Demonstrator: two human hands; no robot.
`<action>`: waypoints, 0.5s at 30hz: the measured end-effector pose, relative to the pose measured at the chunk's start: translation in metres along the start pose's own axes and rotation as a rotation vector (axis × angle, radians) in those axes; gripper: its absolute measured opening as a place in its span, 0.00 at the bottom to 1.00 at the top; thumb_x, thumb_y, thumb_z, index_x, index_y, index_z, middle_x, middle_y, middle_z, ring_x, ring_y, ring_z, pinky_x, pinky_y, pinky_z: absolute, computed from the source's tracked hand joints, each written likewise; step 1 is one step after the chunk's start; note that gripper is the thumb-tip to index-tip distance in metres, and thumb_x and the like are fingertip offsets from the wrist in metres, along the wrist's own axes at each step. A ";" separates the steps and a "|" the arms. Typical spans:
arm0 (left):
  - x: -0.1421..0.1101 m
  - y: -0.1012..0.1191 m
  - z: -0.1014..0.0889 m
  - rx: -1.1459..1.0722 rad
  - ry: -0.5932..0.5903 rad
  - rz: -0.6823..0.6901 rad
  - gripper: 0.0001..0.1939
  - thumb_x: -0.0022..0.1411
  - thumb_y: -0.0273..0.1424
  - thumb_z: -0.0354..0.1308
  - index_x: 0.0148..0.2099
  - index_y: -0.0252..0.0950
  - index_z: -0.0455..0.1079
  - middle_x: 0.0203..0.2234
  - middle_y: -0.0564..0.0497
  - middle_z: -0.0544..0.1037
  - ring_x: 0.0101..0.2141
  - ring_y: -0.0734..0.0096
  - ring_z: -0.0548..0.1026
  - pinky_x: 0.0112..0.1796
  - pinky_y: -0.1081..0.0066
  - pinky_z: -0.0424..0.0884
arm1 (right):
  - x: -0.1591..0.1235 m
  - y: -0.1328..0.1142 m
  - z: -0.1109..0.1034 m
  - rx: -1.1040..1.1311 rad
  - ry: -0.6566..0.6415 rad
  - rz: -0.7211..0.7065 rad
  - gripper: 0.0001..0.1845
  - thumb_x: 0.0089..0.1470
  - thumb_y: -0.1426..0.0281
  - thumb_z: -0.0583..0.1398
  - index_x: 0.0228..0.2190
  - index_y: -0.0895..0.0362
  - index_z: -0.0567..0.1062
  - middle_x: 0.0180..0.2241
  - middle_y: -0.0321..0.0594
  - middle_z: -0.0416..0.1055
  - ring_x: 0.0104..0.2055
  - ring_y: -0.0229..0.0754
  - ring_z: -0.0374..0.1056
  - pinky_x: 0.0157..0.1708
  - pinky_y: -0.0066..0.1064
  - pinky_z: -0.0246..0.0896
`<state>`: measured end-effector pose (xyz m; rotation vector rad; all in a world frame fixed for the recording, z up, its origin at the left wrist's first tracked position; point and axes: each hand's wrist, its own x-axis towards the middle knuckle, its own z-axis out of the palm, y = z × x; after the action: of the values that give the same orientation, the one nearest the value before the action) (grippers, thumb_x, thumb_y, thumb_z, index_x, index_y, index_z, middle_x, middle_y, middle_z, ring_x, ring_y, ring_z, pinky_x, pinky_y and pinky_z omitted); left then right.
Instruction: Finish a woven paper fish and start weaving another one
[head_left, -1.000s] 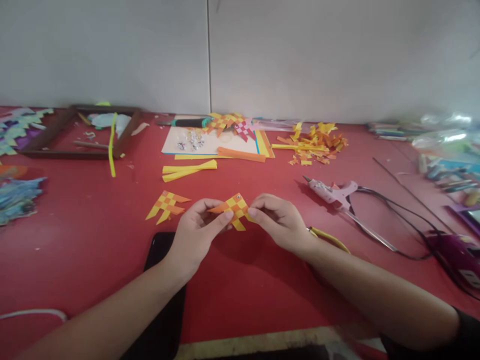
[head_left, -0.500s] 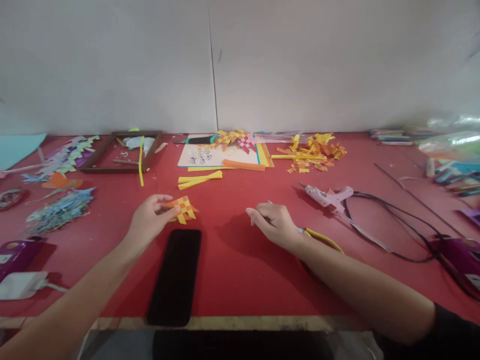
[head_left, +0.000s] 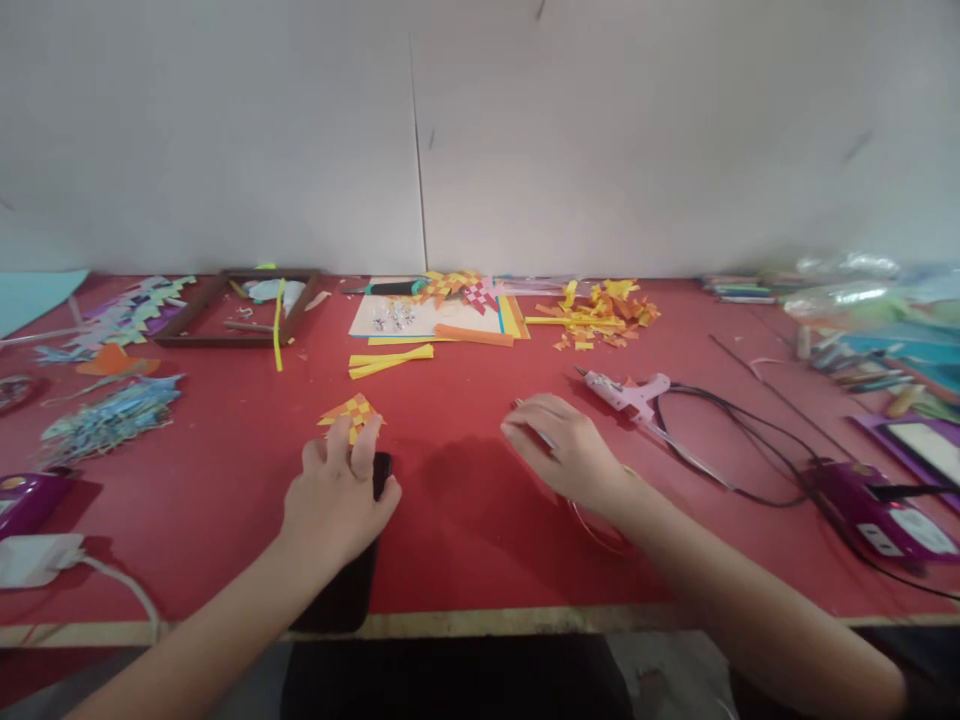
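My left hand (head_left: pixel 337 490) is over the black phone (head_left: pixel 341 595), fingers spread and thumb out to the right, hiding much of it. Its fingertips reach the near edge of a small orange-and-yellow woven paper piece (head_left: pixel 352 409) lying flat on the table; whether they touch it I cannot tell. My right hand (head_left: pixel 562 450) is closed around the blades of a pair of scissors (head_left: pixel 541 437). Metal shows between its fingers, and the handle loops come out beneath the wrist.
Yellow paper strips (head_left: pixel 390 360) lie ahead, before stacked sheets (head_left: pixel 375 318) with sparkly bits. Orange-yellow scraps (head_left: pixel 607 315) are piled at the back. A pink glue gun (head_left: pixel 626 392) with a cable lies right, near a purple power strip (head_left: pixel 885 515). A brown frame (head_left: pixel 217 340) stands back left.
My left hand has let go of the woven paper piece and moved nearer, over the phone. My right hand has turned and closed on the scissors, which have swung round. The view has shifted slightly.
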<state>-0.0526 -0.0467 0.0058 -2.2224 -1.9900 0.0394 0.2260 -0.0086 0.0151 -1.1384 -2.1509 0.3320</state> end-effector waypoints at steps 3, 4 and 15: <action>0.005 0.004 0.004 -0.012 0.004 0.001 0.31 0.63 0.36 0.50 0.65 0.33 0.53 0.61 0.31 0.58 0.47 0.40 0.66 0.32 0.54 0.74 | -0.040 0.000 -0.015 -0.171 0.014 0.098 0.06 0.62 0.67 0.57 0.38 0.54 0.74 0.38 0.44 0.75 0.42 0.46 0.71 0.43 0.38 0.65; 0.006 0.004 0.004 -0.020 0.018 0.008 0.31 0.62 0.35 0.51 0.65 0.34 0.54 0.62 0.31 0.57 0.47 0.40 0.66 0.32 0.54 0.74 | -0.053 0.002 -0.018 -0.216 0.077 0.123 0.05 0.61 0.67 0.58 0.36 0.54 0.73 0.37 0.43 0.75 0.41 0.46 0.71 0.41 0.38 0.66; 0.007 0.000 0.001 -0.064 0.090 0.107 0.27 0.61 0.33 0.51 0.63 0.37 0.58 0.63 0.33 0.55 0.54 0.37 0.62 0.35 0.54 0.76 | -0.109 0.008 -0.006 -0.397 0.108 0.285 0.16 0.60 0.61 0.58 0.47 0.55 0.72 0.48 0.49 0.73 0.51 0.53 0.69 0.50 0.49 0.67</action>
<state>-0.0521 -0.0397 0.0056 -2.3240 -1.8499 -0.1116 0.2775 -0.0921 -0.0331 -1.6524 -2.0110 -0.0396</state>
